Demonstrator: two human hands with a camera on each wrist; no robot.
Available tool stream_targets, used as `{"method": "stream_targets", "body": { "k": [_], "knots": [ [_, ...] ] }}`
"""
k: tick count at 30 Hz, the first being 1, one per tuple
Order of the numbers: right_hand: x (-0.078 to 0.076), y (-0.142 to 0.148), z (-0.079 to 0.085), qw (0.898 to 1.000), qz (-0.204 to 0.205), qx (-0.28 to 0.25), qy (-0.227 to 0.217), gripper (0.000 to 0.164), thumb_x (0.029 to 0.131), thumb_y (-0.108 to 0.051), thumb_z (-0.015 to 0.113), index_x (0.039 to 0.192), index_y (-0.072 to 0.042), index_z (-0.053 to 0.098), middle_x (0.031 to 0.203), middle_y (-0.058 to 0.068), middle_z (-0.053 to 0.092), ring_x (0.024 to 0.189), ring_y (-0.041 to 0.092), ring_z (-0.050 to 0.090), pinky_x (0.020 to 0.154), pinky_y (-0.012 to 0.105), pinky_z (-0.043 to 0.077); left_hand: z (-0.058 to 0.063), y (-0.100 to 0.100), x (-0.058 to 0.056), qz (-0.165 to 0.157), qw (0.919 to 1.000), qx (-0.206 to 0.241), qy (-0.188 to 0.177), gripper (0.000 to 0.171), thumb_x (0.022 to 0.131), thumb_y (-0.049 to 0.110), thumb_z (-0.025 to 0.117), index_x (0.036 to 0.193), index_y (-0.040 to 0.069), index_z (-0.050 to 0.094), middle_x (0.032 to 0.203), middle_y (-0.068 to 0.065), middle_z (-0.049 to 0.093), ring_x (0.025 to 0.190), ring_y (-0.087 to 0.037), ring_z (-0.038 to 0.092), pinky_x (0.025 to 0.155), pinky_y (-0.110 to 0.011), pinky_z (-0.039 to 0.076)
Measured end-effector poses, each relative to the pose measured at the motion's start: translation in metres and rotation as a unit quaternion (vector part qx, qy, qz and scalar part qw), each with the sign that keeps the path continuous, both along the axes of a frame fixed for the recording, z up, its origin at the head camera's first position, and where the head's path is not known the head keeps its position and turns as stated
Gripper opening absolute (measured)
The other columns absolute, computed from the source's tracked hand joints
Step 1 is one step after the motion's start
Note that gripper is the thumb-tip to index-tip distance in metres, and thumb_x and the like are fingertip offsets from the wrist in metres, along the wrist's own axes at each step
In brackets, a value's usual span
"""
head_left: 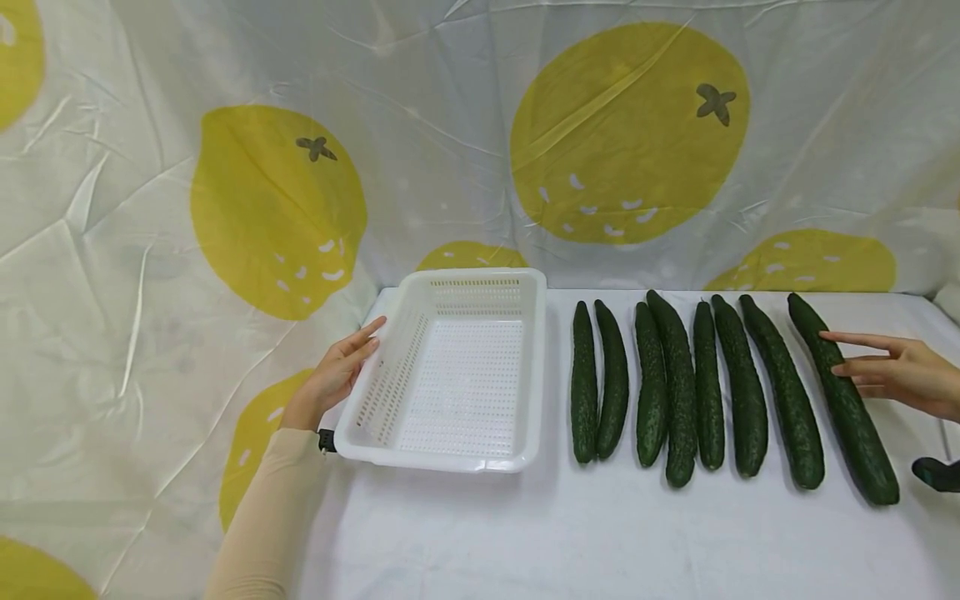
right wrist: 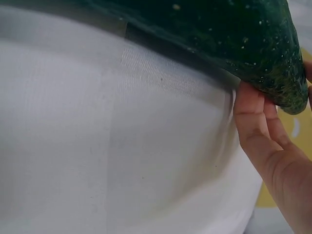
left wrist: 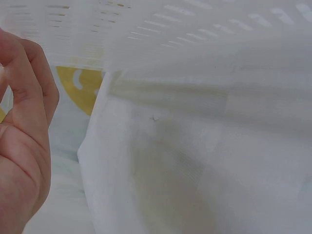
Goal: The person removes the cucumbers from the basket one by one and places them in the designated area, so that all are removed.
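A white perforated plastic basket (head_left: 450, 462) stands on the table at left in the head view, with nothing in it. My left hand (head_left: 339, 371) rests at its left rim, its extended fingers touching the edge. In the left wrist view the bent fingers (left wrist: 36, 73) show beside the basket wall (left wrist: 161, 29). Several dark green cucumbers lie lengthwise in a row right of the basket. My right hand (head_left: 903, 371) touches the rightmost cucumber (head_left: 855, 417) near its far half, fingertips on its side. The right wrist view shows fingers (right wrist: 253, 117) against the end of this cucumber (right wrist: 234, 39).
The other cucumbers (head_left: 678, 392) lie close together, some nearly side by side. A white cloth (head_left: 600, 533) covers the table. Behind and to the left hangs a sheet (head_left: 442, 150) printed with yellow lemons. A dark wrist strap (head_left: 937, 475) shows at the right edge.
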State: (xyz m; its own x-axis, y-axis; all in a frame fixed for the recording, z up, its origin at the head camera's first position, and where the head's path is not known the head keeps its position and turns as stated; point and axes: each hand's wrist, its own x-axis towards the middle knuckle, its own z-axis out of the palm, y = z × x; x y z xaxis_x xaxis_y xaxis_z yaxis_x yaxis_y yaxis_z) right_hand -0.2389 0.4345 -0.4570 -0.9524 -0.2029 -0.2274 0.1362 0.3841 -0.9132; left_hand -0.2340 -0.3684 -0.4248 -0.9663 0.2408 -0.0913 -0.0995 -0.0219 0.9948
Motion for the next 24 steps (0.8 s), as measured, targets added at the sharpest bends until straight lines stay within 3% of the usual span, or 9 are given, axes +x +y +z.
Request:
{"method": "stream_targets", "body": {
  "k": [5, 11, 13, 15, 18, 21, 24],
  "knots": [
    [-0.003, 0.004, -0.003, 1.0, 0.007, 0.002, -0.018, 0.055, 0.099, -0.003, 0.061, 0.133, -0.047, 0.059, 0.098, -0.012, 0.071, 0.088, -0.003, 0.063, 0.068, 0.027, 0.055, 0.0, -0.001, 0.0, -0.004, 1.0, 0.003, 0.0, 0.053, 0.107, 0.018, 0.049, 0.157, 0.019, 0.034, 0.122, -0.002, 0.059, 0.093, -0.011, 0.067, 0.074, -0.023, 0.057],
    [-0.006, 0.006, -0.006, 0.999, 0.011, 0.037, -0.034, 0.053, 0.096, -0.017, 0.069, 0.133, -0.052, 0.054, 0.102, -0.02, 0.063, 0.087, -0.009, 0.058, 0.075, 0.031, 0.058, 0.0, -0.002, -0.002, -0.008, 0.9999, 0.01, 0.0, 0.052, 0.107, 0.017, 0.047, 0.157, 0.018, 0.033, 0.12, -0.002, 0.059, 0.092, -0.012, 0.067, 0.072, -0.024, 0.057],
    [-0.006, 0.006, -0.007, 0.998, 0.012, 0.057, -0.031, 0.054, 0.095, -0.023, 0.071, 0.133, -0.054, 0.051, 0.108, -0.009, 0.065, 0.086, -0.009, 0.058, 0.078, 0.037, 0.058, 0.0, -0.002, -0.001, -0.006, 1.0, 0.007, -0.001, 0.052, 0.107, 0.017, 0.047, 0.157, 0.018, 0.033, 0.12, -0.002, 0.059, 0.092, -0.012, 0.067, 0.073, -0.024, 0.057],
    [-0.008, 0.007, -0.009, 0.997, 0.01, 0.079, -0.026, 0.059, 0.093, -0.028, 0.073, 0.14, -0.052, 0.046, 0.116, 0.012, 0.066, 0.086, -0.007, 0.059, 0.08, 0.041, 0.058, 0.0, -0.001, -0.001, -0.003, 1.0, 0.007, -0.004, 0.053, 0.107, 0.017, 0.048, 0.157, 0.018, 0.033, 0.12, -0.002, 0.059, 0.093, -0.012, 0.067, 0.073, -0.024, 0.057],
    [-0.008, 0.007, -0.011, 0.994, 0.008, 0.103, -0.02, 0.062, 0.093, -0.033, 0.073, 0.143, -0.052, 0.041, 0.133, 0.044, 0.044, 0.089, 0.002, 0.063, 0.08, 0.045, 0.058, 0.001, 0.0, 0.0, -0.001, 0.9999, 0.008, -0.008, 0.053, 0.107, 0.017, 0.049, 0.158, 0.018, 0.033, 0.121, -0.003, 0.059, 0.094, -0.013, 0.067, 0.074, -0.024, 0.057],
    [-0.007, 0.005, -0.01, 0.993, 0.01, 0.113, -0.015, 0.057, 0.094, -0.033, 0.071, 0.139, -0.054, 0.043, 0.142, 0.05, 0.025, 0.093, 0.016, 0.066, 0.08, 0.046, 0.058, 0.001, 0.001, 0.0, -0.003, 0.9999, 0.008, -0.007, 0.053, 0.107, 0.017, 0.049, 0.158, 0.018, 0.032, 0.121, -0.003, 0.058, 0.094, -0.012, 0.066, 0.074, -0.024, 0.057],
    [-0.006, 0.003, -0.007, 0.993, 0.015, 0.118, -0.011, 0.049, 0.096, -0.031, 0.07, 0.13, -0.057, 0.046, 0.142, 0.052, 0.021, 0.096, 0.025, 0.066, 0.079, 0.047, 0.058, 0.001, 0.001, 0.001, -0.001, 0.9999, 0.009, -0.006, 0.053, 0.107, 0.016, 0.048, 0.158, 0.017, 0.032, 0.121, -0.003, 0.058, 0.094, -0.013, 0.066, 0.074, -0.024, 0.057]
  ]
}}
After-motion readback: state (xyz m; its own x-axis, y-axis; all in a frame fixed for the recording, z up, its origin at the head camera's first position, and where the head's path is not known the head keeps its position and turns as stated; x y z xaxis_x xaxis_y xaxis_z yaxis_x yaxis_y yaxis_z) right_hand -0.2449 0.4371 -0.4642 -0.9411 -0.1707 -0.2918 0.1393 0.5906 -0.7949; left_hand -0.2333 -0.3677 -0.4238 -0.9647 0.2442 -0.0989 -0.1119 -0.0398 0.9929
